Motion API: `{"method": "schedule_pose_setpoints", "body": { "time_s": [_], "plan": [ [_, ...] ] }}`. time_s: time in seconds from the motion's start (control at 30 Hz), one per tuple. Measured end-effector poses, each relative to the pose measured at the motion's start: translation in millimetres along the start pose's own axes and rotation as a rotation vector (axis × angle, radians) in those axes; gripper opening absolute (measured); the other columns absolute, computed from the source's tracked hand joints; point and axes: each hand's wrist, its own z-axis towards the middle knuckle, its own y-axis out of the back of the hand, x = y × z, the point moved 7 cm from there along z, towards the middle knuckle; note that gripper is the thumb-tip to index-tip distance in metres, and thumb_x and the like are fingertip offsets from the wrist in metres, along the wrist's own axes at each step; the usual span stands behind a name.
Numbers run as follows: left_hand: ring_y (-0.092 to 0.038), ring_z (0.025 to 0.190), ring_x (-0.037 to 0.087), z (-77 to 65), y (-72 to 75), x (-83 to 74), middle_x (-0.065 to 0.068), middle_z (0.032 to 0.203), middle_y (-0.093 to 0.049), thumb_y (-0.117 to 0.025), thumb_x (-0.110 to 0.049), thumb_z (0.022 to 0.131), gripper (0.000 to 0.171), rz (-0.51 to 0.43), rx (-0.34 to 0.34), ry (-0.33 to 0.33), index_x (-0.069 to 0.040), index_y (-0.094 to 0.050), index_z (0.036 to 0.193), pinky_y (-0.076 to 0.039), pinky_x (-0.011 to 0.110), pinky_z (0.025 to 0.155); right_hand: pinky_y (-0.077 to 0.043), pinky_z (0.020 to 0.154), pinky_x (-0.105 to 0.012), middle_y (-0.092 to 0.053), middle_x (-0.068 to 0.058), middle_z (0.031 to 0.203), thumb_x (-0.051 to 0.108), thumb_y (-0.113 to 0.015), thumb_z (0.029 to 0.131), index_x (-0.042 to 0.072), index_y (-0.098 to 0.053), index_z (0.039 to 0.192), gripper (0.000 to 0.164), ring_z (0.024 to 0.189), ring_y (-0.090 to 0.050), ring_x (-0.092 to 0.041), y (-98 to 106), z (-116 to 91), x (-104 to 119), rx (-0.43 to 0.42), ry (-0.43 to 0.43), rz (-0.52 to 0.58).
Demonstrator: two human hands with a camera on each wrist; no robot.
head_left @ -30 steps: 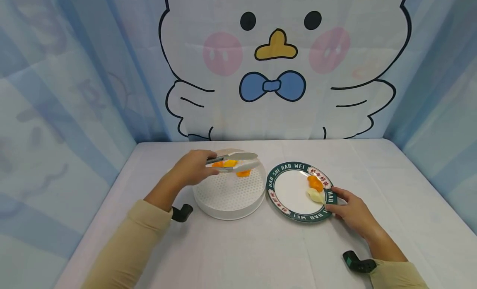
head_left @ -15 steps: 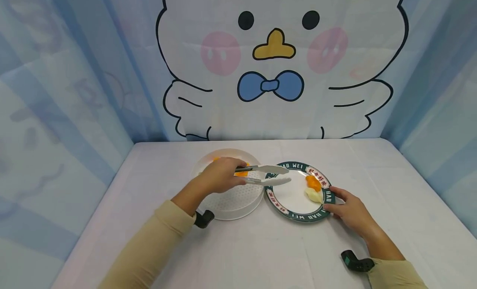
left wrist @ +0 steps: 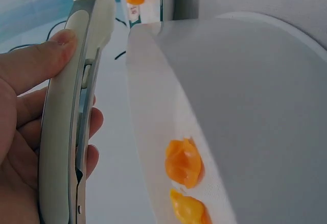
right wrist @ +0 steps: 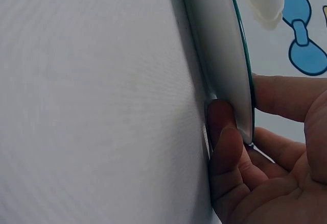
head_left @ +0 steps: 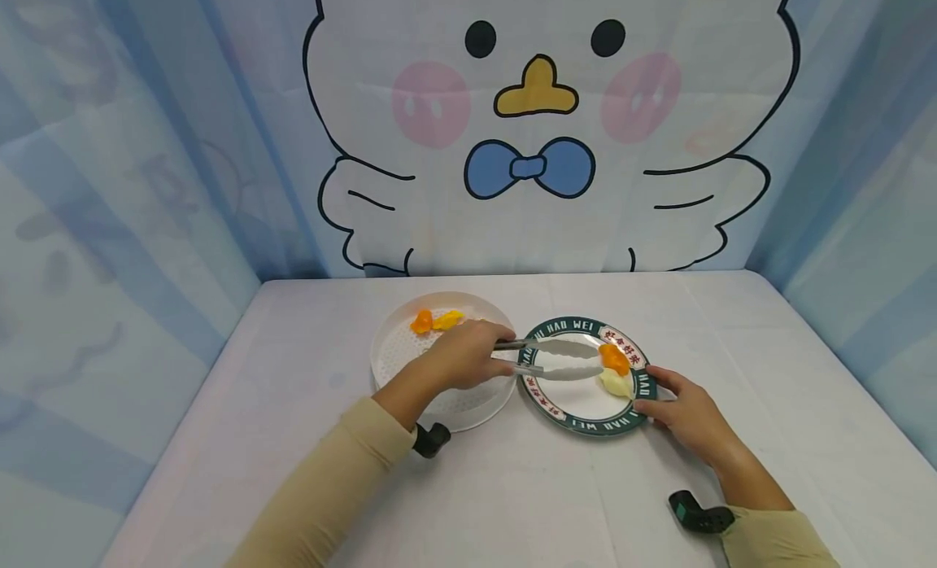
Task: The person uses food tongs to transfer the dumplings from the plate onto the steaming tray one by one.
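Observation:
My left hand (head_left: pixel 468 356) grips a pair of tongs (left wrist: pixel 60 132), thumb on one handle and fingers curled on the other. The pale tong tips reach over the plate (head_left: pixel 564 399), parted, right at an orange dumpling-shaped piece (head_left: pixel 614 360) and a cream one (head_left: pixel 616 383). With thumb and fingers, my right hand (right wrist: pixel 271 157) pinches the right rim of this green-edged plate, some fingers underneath. Left of the plate stands a round white perforated steamer tray (head_left: pixel 395 352). In it lie an orange piece (head_left: pixel 422 321) and a yellow piece (head_left: pixel 448 319); my left hand hides part of the tray.
A white cloth covers the table (head_left: pixel 512 495). Behind it hangs a curtain (head_left: pixel 534 226) with a cartoon bird, and blue curtains (head_left: pixel 124 226) close in both sides. Black devices (head_left: pixel 432 440) are strapped at both wrists.
My left hand has carried the tongs rightward from above the steamer tray to over the plate. The pieces at the tray's back now show. My right hand stays on the plate's rim.

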Motion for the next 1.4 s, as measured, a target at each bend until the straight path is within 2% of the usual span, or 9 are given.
{"method": "schedule_pose_setpoints", "body": {
  "time_s": [0.2, 0.53, 0.7, 0.93, 1.23, 1.4],
  "plan": [
    [-0.057, 0.101, 0.014, 3.3, -9.6, -4.6, 0.000, 0.127, -0.065, -0.075, -0.033, 0.092, 0.051, -0.012, 0.020, 0.021, -0.013, -0.062, 0.137, -0.048, 0.031, 0.097, -0.051, 0.073, -0.025, -0.026, -0.035, 0.154, 0.025, -0.070, 0.094, -0.006, -0.028, 0.153, 0.079, 0.094, -0.055, -0.028, 0.2, 0.3, 0.6, 0.000, 0.009, 0.001],
    [-0.057, 0.113, 0.016, 13.7, -20.0, -18.7, 0.000, 0.131, -0.063, -0.073, -0.038, 0.092, 0.053, 0.076, 0.048, 0.005, -0.015, -0.061, 0.138, -0.046, 0.034, 0.101, -0.051, 0.073, -0.024, -0.026, -0.034, 0.154, 0.024, -0.071, 0.094, -0.006, -0.028, 0.153, 0.079, 0.096, -0.055, -0.028, 0.4, 0.3, -0.7, -0.002, 0.007, 0.007],
    [-0.057, 0.110, 0.015, 18.8, -22.9, -25.5, -0.001, 0.132, -0.063, -0.073, -0.037, 0.093, 0.052, 0.112, 0.058, -0.008, -0.015, -0.061, 0.139, -0.047, 0.031, 0.100, -0.051, 0.075, -0.022, -0.026, -0.034, 0.154, 0.024, -0.070, 0.094, -0.006, -0.028, 0.153, 0.079, 0.103, -0.053, -0.032, -0.6, 0.2, -0.6, -0.004, 0.017, 0.011],
    [-0.057, 0.109, 0.015, 25.2, -29.7, -27.5, 0.000, 0.134, -0.062, -0.073, -0.038, 0.093, 0.054, 0.124, 0.079, 0.003, -0.017, -0.060, 0.140, -0.048, 0.032, 0.098, -0.051, 0.075, -0.024, -0.026, -0.034, 0.154, 0.024, -0.070, 0.094, -0.006, -0.028, 0.153, 0.079, 0.106, -0.052, -0.033, 0.4, -0.1, 0.8, 0.003, 0.017, 0.013],
    [-0.057, 0.104, 0.014, 28.6, -35.9, -31.1, -0.001, 0.127, -0.065, -0.075, -0.038, 0.091, 0.053, 0.134, 0.097, 0.016, -0.017, -0.061, 0.138, -0.048, 0.032, 0.096, -0.050, 0.072, -0.025, -0.027, -0.034, 0.154, 0.022, -0.070, 0.094, -0.006, -0.027, 0.154, 0.079, 0.093, -0.056, -0.026, 0.8, 0.2, 1.2, -0.001, 0.006, 0.007],
    [-0.057, 0.104, 0.013, 28.7, -38.2, -35.1, -0.002, 0.127, -0.065, -0.075, -0.038, 0.091, 0.053, 0.155, 0.090, 0.016, -0.017, -0.062, 0.138, -0.048, 0.031, 0.097, -0.050, 0.073, -0.024, -0.025, -0.034, 0.154, 0.022, -0.070, 0.094, -0.006, -0.027, 0.154, 0.079, 0.102, -0.054, -0.030, 0.9, -0.6, 1.8, 0.002, 0.009, 0.011]
  ]
}}
